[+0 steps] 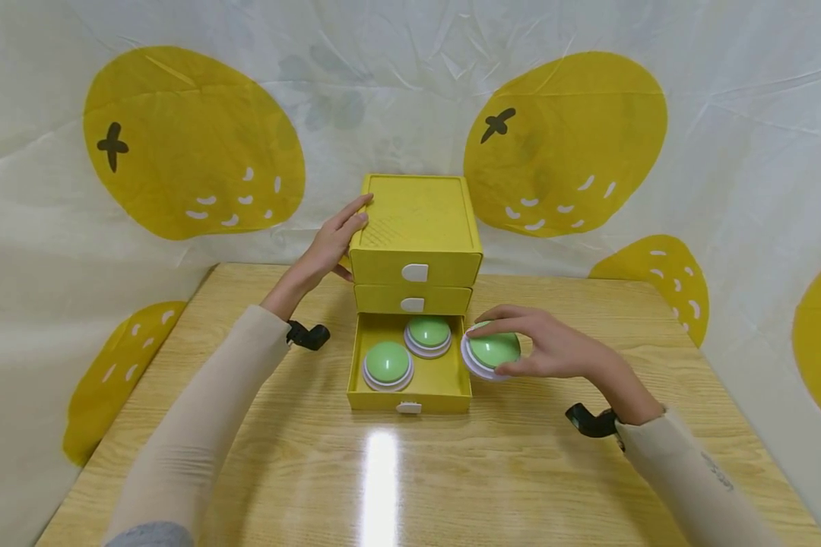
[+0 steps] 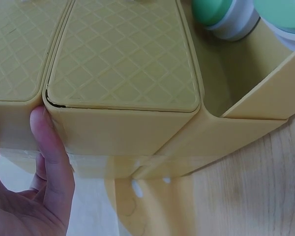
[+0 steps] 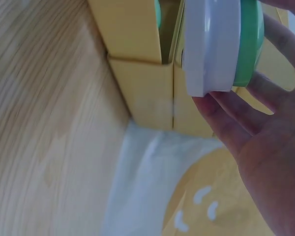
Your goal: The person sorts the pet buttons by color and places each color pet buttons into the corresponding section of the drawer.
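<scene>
A yellow drawer box (image 1: 424,213) has its bottom drawer (image 1: 376,401) pulled out; the two drawers above are closed. My left hand (image 1: 330,245) rests against the box's left side, fingers over the top edge, and its thumb (image 2: 51,142) lies along the side wall in the left wrist view. Beside the open drawer, on its right, my right hand (image 1: 554,346) grips a green buzzer button (image 1: 494,351) by its edges. Its white base (image 3: 211,49) faces the box in the right wrist view. Inside the drawer sit a front-left buzzer button (image 1: 388,363) and a back-right buzzer button (image 1: 429,334).
The box stands near the back of a wood-grain table (image 1: 520,471). Behind and around it hangs a white cloth (image 1: 383,91) printed with large yellow fruit. Small white handles (image 1: 414,273) mark the drawer fronts. Each wrist carries a black camera mount (image 1: 591,420).
</scene>
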`<state>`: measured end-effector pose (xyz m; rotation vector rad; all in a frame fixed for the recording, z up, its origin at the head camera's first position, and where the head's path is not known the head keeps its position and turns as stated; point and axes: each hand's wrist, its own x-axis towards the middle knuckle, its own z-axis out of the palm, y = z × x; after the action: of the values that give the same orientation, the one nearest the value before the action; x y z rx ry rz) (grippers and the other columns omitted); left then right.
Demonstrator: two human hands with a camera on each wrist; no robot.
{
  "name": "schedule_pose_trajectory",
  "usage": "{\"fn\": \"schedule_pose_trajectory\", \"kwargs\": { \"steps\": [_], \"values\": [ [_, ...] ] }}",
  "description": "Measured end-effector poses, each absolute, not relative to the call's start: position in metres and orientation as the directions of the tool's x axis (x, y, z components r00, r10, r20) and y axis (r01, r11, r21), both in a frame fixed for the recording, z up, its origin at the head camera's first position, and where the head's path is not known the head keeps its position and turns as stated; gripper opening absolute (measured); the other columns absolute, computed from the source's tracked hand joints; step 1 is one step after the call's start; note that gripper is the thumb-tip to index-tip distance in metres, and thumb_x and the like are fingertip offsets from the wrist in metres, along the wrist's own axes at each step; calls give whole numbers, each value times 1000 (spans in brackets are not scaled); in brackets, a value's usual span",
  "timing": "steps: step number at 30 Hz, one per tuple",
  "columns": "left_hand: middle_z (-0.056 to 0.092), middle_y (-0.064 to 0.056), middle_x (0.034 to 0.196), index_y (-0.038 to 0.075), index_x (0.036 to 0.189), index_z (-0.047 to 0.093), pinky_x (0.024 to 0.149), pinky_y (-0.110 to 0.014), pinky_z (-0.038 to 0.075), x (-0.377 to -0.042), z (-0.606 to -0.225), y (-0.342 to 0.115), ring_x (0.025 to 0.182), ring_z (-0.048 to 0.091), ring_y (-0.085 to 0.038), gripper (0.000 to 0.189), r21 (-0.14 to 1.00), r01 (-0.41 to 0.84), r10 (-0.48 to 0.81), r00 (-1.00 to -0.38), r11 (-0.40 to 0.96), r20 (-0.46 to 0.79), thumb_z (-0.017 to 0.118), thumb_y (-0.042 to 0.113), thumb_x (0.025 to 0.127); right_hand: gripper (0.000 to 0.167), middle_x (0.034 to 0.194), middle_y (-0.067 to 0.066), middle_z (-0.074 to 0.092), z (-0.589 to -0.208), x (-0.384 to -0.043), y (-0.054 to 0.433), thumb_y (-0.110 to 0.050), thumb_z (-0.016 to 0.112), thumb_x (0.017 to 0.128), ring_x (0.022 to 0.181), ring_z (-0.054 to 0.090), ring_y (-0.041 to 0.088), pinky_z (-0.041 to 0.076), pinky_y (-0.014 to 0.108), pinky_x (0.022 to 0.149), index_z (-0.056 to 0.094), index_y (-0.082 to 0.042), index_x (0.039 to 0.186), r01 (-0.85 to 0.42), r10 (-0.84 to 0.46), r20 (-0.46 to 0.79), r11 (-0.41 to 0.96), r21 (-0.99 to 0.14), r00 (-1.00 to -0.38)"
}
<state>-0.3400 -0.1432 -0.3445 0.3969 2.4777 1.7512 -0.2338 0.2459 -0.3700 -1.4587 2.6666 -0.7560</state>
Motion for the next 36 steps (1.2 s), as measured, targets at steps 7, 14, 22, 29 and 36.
{"fn": "schedule_pose_trajectory", "kwargs": {
  "steps": [7, 14, 22, 29, 36],
  "values": [
    [40, -2, 163, 59, 155, 30, 59, -58, 62, -340, -344, -141, 68, 67, -23, 52, 937, 165, 258, -962, 309, 85, 41, 63, 105, 52, 137, 5, 64, -375, -238, 220, -25, 86, 82, 124, 63, 25, 56, 45, 98, 72, -27, 132, -822, -830, 227, 391, -414, -509],
    [41, -3, 162, 60, 155, 31, 58, -56, 62, -341, -344, -140, 69, 67, -24, 52, 935, 171, 254, -963, 311, 91, 42, 64, 104, 51, 140, 5, 62, -382, -244, 198, -28, 84, 84, 129, 60, 26, 54, 48, 103, 71, -29, 133, -802, -838, 184, 392, -449, -513],
    [38, -1, 164, 61, 154, 31, 62, -63, 61, -340, -344, -141, 72, 68, -25, 51, 937, 163, 248, -965, 308, 86, 42, 63, 105, 56, 138, 2, 63, -391, -248, 179, -29, 84, 80, 126, 61, 23, 54, 44, 101, 70, -26, 134, -773, -840, 107, 431, -465, -532],
    [41, -3, 162, 58, 156, 30, 59, -59, 62, -340, -345, -142, 69, 67, -24, 53, 937, 167, 251, -964, 307, 89, 42, 63, 105, 54, 137, 6, 61, -393, -247, 172, -30, 83, 79, 124, 60, 27, 53, 44, 99, 71, -23, 131, -774, -848, 79, 437, -458, -524],
    [44, -5, 159, 58, 156, 30, 57, -55, 62, -339, -344, -142, 67, 67, -23, 53, 939, 164, 253, -964, 303, 86, 42, 62, 105, 51, 134, 5, 63, -394, -249, 165, -31, 81, 79, 120, 61, 25, 54, 40, 96, 73, -23, 128, -800, -868, 52, 430, -419, -494]
  ]
}}
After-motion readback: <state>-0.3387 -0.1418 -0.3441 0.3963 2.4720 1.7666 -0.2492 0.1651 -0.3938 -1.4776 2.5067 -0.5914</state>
